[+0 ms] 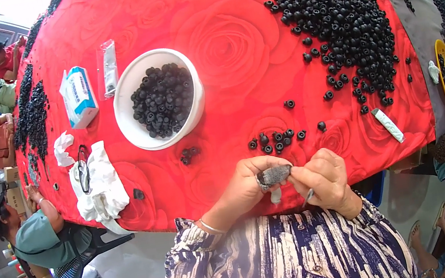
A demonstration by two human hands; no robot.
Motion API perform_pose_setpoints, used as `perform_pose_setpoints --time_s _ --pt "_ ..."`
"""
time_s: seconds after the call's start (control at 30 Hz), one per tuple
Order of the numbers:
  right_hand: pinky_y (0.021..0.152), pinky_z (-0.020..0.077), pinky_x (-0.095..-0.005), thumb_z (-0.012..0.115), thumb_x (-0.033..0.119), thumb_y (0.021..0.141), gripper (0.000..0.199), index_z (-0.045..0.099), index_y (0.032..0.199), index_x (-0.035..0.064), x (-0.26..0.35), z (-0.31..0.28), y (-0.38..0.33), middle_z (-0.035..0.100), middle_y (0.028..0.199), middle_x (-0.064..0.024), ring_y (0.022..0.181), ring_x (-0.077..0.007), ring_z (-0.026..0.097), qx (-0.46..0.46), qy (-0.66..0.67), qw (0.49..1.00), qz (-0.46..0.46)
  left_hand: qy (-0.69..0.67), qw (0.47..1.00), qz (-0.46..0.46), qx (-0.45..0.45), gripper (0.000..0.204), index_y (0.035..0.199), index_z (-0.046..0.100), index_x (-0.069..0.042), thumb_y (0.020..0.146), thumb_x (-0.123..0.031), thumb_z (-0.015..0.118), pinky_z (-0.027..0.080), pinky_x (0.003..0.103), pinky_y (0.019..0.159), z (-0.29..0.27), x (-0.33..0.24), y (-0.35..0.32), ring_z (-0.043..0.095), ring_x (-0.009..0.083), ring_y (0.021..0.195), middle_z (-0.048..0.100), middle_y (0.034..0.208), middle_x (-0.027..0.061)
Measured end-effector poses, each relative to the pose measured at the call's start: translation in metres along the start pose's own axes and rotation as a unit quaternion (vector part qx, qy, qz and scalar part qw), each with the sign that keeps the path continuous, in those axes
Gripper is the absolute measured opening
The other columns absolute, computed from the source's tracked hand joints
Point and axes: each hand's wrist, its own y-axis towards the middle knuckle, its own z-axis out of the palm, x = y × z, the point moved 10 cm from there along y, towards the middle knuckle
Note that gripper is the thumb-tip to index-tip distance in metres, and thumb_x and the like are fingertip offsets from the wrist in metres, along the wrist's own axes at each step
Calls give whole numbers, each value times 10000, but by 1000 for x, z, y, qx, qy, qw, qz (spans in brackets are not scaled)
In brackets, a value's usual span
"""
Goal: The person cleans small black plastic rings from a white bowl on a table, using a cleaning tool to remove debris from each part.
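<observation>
Near the table's front edge my two hands work close together. My left hand (247, 187) is closed on a dark grey oval piece (274, 175) with a rough-looking surface; I cannot tell its exact kind. My right hand (325, 180) pinches at the right end of that piece. A thin metal-coloured rod (309, 195) sticks out below the right fingers. Just beyond my hands lies a small group of black, bead-like parts with holes (278, 142). Many more form a large heap of black parts (340, 21) at the far right.
A white bowl (198, 93) holds more black parts. Left of it are a tissue pack (78, 98), a clear packet (109, 69), and a white cloth (103, 184) with dark glasses (83, 169). A slim white packet (388, 125) lies right. Other people sit around the red-covered table (158, 27).
</observation>
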Motion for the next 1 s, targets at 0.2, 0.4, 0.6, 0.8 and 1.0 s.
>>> perform_pose_setpoints --time_s 0.2,0.4,0.6,0.8,1.0 --pt "466 368 -316 695 -52 687 228 576 869 16 -24 -13 -12 539 681 -67 541 -212 482 -43 -34 997 58 294 872 319 -227 179 1013 643 9 846 41 586 486 204 510 -10 -122 -58 627 117 672 657 831 80" --pt "482 371 -315 690 -63 679 219 589 857 14 -35 -11 -11 527 674 -74 556 -217 486 -51 -7 994 97 440 694 413 -392 263 1033 633 25 778 91 619 468 195 560 -48 -210 -87 583 89 718 638 876 53" --pt "495 375 -315 682 -67 676 201 598 842 10 -39 -10 -16 520 669 -77 565 -216 489 -38 -3 992 116 633 558 435 -315 203 924 674 -45 747 53 657 474 275 630 8 -179 -81 599 163 749 629 842 61" --pt "495 376 -317 683 -61 672 193 600 829 12 -37 -9 -12 520 669 -77 565 -216 493 -34 1 993 114 638 709 246 -172 194 955 667 -2 765 -38 690 458 268 600 -1 -108 -11 596 155 708 616 817 88" --pt "508 405 -339 717 -5 655 206 596 820 21 -41 -7 -14 520 681 -74 573 -240 502 -18 -12 992 127 675 707 175 -118 194 943 650 7 761 -41 696 456 275 570 -2 -85 4 572 137 647 604 833 91"
